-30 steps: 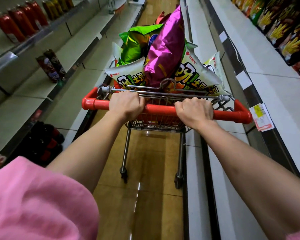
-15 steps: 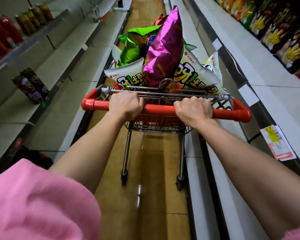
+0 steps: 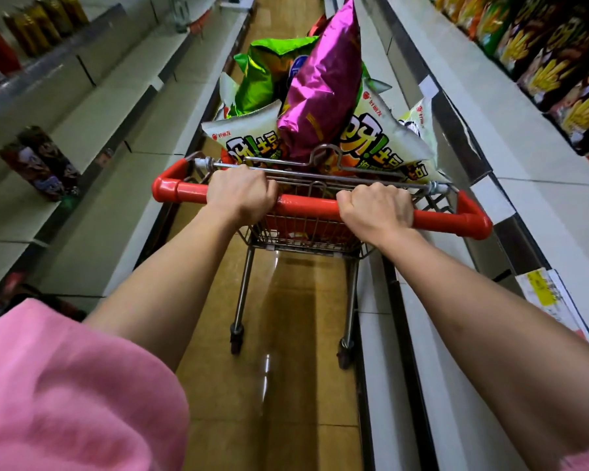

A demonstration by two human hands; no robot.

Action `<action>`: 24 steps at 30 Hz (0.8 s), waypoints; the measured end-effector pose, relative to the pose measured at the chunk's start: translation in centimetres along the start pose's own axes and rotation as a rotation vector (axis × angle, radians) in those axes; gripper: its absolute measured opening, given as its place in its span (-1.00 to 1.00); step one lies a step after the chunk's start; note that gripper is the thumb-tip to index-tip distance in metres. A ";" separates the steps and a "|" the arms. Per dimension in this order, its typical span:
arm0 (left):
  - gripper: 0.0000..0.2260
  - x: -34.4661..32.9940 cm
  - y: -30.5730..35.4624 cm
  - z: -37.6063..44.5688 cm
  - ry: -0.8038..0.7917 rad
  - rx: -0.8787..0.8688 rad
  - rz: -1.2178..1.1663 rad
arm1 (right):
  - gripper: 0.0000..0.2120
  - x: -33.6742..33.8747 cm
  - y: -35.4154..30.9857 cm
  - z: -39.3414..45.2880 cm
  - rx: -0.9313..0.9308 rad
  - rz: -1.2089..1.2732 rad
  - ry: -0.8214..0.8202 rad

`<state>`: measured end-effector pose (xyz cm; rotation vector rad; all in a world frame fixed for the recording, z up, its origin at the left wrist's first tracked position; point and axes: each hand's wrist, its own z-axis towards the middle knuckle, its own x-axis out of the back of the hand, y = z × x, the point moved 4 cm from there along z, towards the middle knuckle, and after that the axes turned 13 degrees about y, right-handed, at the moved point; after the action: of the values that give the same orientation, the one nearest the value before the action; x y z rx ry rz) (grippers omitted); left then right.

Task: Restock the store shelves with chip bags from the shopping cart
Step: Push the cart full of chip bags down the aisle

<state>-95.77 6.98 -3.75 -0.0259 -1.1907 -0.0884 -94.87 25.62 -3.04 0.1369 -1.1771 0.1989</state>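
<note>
Left hand (image 3: 242, 195) and right hand (image 3: 376, 209): fingers clamped around the red handle (image 3: 306, 207) of the shopping cart (image 3: 303, 232). Chip bags (image 3: 320, 86) fill the basket.

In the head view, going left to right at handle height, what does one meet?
Dark bags on the left shelf → left hand gripping the red handle → right hand gripping the same handle → right shelf edge.
</note>
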 end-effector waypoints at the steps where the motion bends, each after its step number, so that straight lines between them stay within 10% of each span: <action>1: -0.60 0.0 0.0 -0.1 -0.001 0.002 -0.001 | -0.52 0.0 0.0 -0.1 0.006 0.002 0.001; 24: -0.64 2.3 1.0 -3.9 -0.009 0.066 0.047 | -0.52 1.2 -0.4 -2.6 0.068 0.032 -0.040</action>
<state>-91.18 7.61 -3.01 0.0034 -1.2008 -0.0081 -92.03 25.82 -2.90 0.1825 -1.2132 0.2652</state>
